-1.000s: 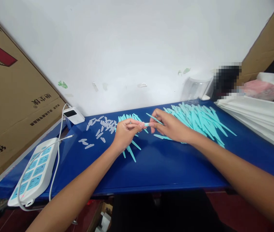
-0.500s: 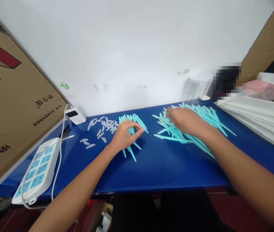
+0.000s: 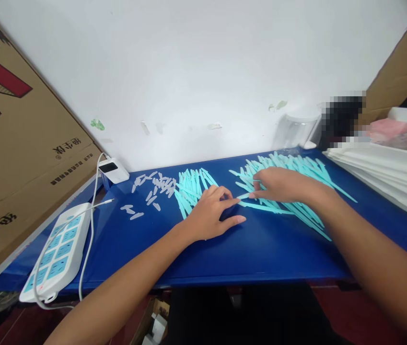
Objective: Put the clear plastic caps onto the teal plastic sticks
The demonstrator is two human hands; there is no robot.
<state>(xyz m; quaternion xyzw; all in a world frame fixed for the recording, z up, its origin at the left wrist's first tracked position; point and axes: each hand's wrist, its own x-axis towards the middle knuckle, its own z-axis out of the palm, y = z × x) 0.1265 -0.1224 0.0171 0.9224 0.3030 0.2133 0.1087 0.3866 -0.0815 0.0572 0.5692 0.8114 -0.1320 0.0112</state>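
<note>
My right hand (image 3: 282,184) lies on the near edge of a big heap of teal plastic sticks (image 3: 304,167), its fingertips pinched on one teal stick (image 3: 243,196) that points left. My left hand (image 3: 212,213) rests on the blue table top (image 3: 225,254) just left of that stick, with fingers spread, the thumb out and the index finger reaching to the stick's tip. Behind my left hand lies a smaller, tidier bunch of teal sticks (image 3: 192,187). Further left, small white caps (image 3: 156,187) are scattered.
A white power strip (image 3: 57,251) with its cable lies at the table's left end, with a white charger (image 3: 111,170) behind it. A large cardboard box (image 3: 16,143) leans at left. A clear tub (image 3: 296,129) stands at the wall. Stacked white sheets (image 3: 386,172) fill the right.
A second ago both hands held one stick between them. My left hand laid it by the small bunch and moved right; my right hand reached into the big heap and pulled a stick out.
</note>
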